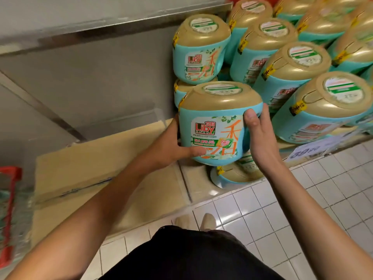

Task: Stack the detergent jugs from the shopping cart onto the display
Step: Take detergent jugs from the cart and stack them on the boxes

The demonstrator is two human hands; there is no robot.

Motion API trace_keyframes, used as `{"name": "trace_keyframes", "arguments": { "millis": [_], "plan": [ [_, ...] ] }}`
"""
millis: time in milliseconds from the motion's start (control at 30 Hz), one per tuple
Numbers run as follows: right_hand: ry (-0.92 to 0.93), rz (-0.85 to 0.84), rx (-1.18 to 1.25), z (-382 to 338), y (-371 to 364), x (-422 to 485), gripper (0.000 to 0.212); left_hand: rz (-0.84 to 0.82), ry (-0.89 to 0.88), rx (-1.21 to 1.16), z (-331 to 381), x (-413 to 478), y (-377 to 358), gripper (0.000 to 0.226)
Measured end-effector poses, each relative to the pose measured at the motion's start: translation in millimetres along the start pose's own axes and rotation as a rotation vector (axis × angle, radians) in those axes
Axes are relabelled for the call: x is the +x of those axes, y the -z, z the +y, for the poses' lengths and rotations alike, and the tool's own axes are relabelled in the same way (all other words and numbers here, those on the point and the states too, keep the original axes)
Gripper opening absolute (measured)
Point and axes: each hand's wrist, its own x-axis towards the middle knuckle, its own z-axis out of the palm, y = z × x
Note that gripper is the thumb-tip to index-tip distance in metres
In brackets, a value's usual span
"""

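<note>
I hold a teal detergent jug (218, 122) with a gold lid and a Liby label between both hands, upright, at the left end of the display. My left hand (171, 144) grips its lower left side, thumb on the label. My right hand (260, 134) presses its right side, thumb near the lid's rim. Under it sits another jug (236, 174) on the display base (197, 178). Behind it stands a stacked jug (199, 51). To the right, several more identical jugs (323, 106) fill the stack in rows. The red shopping cart (10, 209) shows at the far left edge.
A flat cardboard box (90, 168) lies left of the display base. A grey wall with a metal ledge (101, 23) runs behind. A price sign (308, 150) hangs at the display's front right. White tiled floor (302, 209) lies below, with my shoes (195, 221) close to the base.
</note>
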Motion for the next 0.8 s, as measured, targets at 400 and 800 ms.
{"name": "trace_keyframes", "arguments": {
  "millis": [400,800],
  "plan": [
    [0.061,-0.030,0.047,1,0,81,0.060,0.072,-0.076,0.106,24,82,22,0.108],
    [0.090,-0.019,-0.066,20,-8,107,0.067,0.137,-0.131,0.165,10,112,27,0.096]
  ]
}}
